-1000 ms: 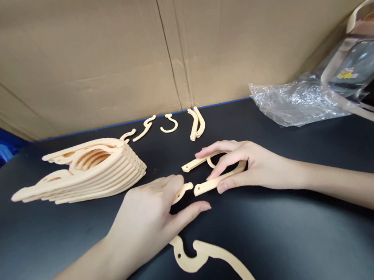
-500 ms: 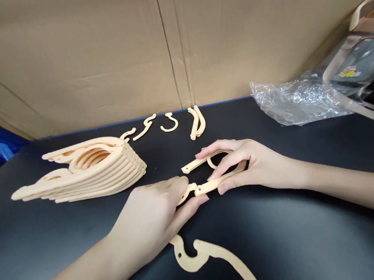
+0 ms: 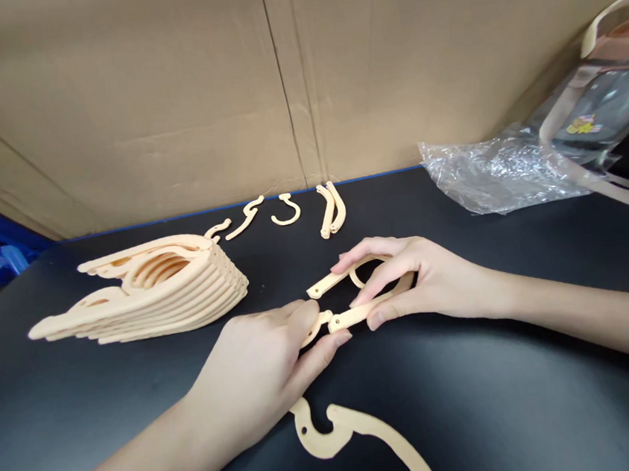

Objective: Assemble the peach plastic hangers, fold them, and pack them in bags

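My right hand is closed round a beige plastic hanger body, a curved frame whose two straight ends, each with a small hole, point left. My left hand, back upward, pinches a beige hanger arm. The tip of that arm meets the nearer end of the frame; whether the two are joined I cannot tell. Most of the arm is hidden under my left fingers. Just below my left wrist lies a loose hanger arm with a notched curve, partly covered by the hand.
A neat stack of beige hangers sits on the black table at left. Behind lie several loose hanger pieces and two curved strips. Clear plastic film and a strapped transparent bag occupy the back right, before a cardboard wall.
Both hands keep the same hold, and the hanger pieces have not moved against each other. Only the camera view has shifted slightly.
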{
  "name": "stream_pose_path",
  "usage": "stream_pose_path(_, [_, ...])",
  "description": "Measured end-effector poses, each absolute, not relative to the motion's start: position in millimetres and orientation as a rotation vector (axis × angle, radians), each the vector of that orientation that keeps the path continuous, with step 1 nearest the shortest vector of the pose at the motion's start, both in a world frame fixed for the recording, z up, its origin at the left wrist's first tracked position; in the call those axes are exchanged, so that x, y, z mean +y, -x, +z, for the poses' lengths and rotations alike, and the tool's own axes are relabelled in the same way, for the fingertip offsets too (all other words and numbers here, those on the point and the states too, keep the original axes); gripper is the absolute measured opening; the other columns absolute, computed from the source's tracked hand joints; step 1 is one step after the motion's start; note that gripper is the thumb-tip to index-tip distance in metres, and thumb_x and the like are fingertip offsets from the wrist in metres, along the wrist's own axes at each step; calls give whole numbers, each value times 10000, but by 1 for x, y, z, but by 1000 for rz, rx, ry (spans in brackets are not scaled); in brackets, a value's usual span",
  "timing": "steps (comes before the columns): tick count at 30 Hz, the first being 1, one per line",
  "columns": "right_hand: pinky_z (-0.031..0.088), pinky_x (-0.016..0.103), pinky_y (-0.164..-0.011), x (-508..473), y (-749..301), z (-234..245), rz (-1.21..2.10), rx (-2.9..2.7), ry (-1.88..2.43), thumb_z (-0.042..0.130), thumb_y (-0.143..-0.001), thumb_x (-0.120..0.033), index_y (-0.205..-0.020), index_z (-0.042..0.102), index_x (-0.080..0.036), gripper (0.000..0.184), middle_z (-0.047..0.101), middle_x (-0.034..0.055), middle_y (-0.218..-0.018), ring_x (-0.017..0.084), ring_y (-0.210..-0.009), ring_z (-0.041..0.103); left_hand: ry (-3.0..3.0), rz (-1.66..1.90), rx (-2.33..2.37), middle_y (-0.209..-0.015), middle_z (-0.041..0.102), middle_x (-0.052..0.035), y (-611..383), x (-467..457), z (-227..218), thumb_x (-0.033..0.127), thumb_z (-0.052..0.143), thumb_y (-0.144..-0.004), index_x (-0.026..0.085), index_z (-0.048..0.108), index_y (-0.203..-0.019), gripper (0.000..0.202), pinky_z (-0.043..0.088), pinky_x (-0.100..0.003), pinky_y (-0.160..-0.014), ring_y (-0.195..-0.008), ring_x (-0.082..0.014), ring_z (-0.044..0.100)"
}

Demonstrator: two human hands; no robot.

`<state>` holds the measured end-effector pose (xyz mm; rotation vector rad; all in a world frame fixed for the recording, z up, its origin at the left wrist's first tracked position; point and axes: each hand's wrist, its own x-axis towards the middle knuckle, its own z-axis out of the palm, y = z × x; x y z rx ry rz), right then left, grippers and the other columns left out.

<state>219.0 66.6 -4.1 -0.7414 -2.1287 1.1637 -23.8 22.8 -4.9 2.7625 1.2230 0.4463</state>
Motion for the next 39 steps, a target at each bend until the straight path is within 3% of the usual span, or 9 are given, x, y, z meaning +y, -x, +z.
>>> stream_pose_path(5, [583,309,-830,67,-218,-4,1136,-2159,743,813,-734,-319,-898,792,-273,173,646,45,-1227,229,-1196,576,-2911,465,1200,-562,487,48,25,23,-6,433,312,-1021,194,468,-687,439,269,-242,-438,-423,-111,471])
stream_pose_path(15, [550,353,-910,66,-219,-3,1106,-2205,747,813,-738,-322,-887,792,-277,157,640,43,-1224,222,-1183,573,-3129,325,1201,-543,509,23,24,22,-3,436,197,-1033,207,465,-678,500,270,-272,-413,-383,-145,497])
stream_pose_path(20, [567,292,-858,66,-218,-2,1135,-2219,699,793,-764,-306,-902,786,-270,143,629,45,-1213,197,-1184,568,-3218,304,1148,-511,499,19,18,19,8,405,204,-1036,198,475,-653,513,284,-267,-374,-356,-145,512])
stream_pose_path(28, [570,301,-845,67,-218,-3,1069,-2257,693,790,-767,-312,-904,785,-257,147,632,51,-1204,204,-1166,576,-3244,281,1155,-508,507,17,15,18,11,387,203,-1038,194,482,-652,513,296,-269,-364,-350,-148,523])
stream_pose_path(34, [553,317,-878,67,-217,-3,1060,-2262,683,794,-764,-305,-893,786,-254,139,634,49,-1193,203,-1158,579,-3257,241,1131,-502,501,17,15,19,11,366,199,-1038,195,486,-653,510,297,-281,-366,-347,-156,530])
stream_pose_path(39, [473,390,-1006,68,-218,-4,1022,-2281,651,785,-773,-336,-906,786,-259,153,641,44,-1185,206,-1152,580,-3304,196,1134,-509,502,5,16,18,13,337,214,-1033,196,494,-653,493,276,-298,-371,-362,-177,546])
